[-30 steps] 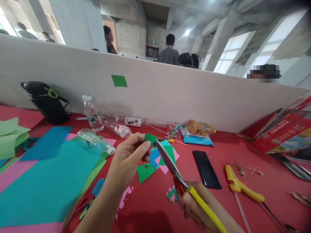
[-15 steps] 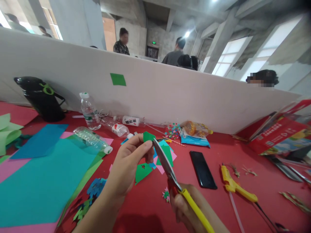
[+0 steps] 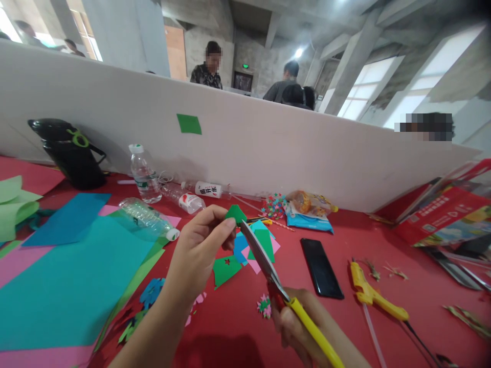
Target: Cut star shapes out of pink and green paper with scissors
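My left hand [image 3: 205,240] pinches a small piece of green paper [image 3: 235,213] between thumb and fingers. My right hand [image 3: 297,322] grips a pair of scissors [image 3: 263,253] with yellow and red handles. The blades look nearly closed, and their tip meets the lower right edge of the green piece. Below the blades lie cut pieces of green, pink and blue paper; one green scrap [image 3: 227,271] has a star outline on it. A small heap of paper stars [image 3: 264,305] sits beside my right hand.
Coloured paper sheets [image 3: 76,286] cover the left side, near a black flask [image 3: 71,153] and several plastic bottles [image 3: 143,176]. A phone [image 3: 321,267] and a yellow glue gun [image 3: 374,294] lie right. A white partition [image 3: 287,153] stands behind snack packets [image 3: 309,220].
The green piece has turned slightly in my left hand, showing a more pointed outline beside the scissor tip. The whole view has shifted a little.
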The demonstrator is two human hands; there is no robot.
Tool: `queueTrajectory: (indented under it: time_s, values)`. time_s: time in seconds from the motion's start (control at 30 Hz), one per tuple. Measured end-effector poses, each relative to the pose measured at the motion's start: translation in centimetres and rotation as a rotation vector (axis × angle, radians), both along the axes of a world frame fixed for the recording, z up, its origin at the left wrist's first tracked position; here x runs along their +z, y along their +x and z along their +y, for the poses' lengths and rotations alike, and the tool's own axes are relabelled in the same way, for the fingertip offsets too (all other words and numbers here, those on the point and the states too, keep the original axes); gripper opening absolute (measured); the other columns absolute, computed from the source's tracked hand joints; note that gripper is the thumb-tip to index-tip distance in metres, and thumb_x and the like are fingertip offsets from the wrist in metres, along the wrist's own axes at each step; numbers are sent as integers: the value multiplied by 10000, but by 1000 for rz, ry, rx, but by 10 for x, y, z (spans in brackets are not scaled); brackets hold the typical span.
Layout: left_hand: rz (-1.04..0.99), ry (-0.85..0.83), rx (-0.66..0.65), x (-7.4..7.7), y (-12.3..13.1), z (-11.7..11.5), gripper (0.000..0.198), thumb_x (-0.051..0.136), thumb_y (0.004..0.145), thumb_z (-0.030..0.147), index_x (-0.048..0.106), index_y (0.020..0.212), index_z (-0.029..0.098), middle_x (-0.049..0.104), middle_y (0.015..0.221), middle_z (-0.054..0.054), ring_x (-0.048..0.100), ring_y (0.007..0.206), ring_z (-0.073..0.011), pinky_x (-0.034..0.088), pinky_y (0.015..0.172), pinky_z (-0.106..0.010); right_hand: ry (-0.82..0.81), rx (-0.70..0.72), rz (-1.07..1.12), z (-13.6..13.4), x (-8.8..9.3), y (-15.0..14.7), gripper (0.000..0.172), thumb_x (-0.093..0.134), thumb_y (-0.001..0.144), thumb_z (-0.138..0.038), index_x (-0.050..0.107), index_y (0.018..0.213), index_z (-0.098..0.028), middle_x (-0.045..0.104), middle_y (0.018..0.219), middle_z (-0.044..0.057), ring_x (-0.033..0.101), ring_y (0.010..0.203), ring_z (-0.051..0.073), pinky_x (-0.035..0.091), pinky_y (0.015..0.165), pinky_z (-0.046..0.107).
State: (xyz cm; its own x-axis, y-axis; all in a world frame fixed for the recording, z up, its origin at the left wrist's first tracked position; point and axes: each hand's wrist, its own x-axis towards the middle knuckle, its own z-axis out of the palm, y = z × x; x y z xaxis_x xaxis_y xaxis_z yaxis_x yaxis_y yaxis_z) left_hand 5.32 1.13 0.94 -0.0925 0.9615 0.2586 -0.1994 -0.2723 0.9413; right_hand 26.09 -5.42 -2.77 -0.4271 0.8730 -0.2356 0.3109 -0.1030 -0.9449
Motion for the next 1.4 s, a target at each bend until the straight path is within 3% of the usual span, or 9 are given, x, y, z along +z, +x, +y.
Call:
queueTrajectory:
  time_s: [0.33,0.57,0.9,1.1,1.4]
  values:
    - [148,-18,-16,1,-7,1,109,629,830,221,633,720,224,559,599,41,525,549,-104,447,529,-215,10,-29,-29,-2,16,0,705,414,748,-906,465,751,-203,459,633,-29,355,460,77,266,436,221]
    - [174,-24,-60,0,-13,2,82,636,844,243,651,763,236,558,610,45,528,547,-101,445,525,-211,-39,-64,-52,-4,15,1,713,423,724,-919,446,728,-207,450,646,-25,318,452,67,223,404,220]
    - [172,-41,-69,1,-14,2,86,644,844,242,652,758,244,551,603,54,521,533,-85,442,512,-188,-5,27,-56,3,10,6,732,395,714,-937,454,720,-207,427,613,-26,328,481,84,228,425,229]
    - [187,-38,-142,0,-17,2,81,661,839,244,652,759,231,543,624,51,505,536,-78,431,501,-183,18,-68,-102,-7,-4,17,661,435,841,-814,546,975,-177,524,749,7,372,500,90,331,464,228]
    - [203,-57,-187,-1,-18,4,90,645,852,249,635,768,220,529,628,60,489,542,-70,425,504,-171,103,83,-102,8,6,10,689,350,785,-895,411,709,-214,433,632,-13,342,531,104,259,446,230]
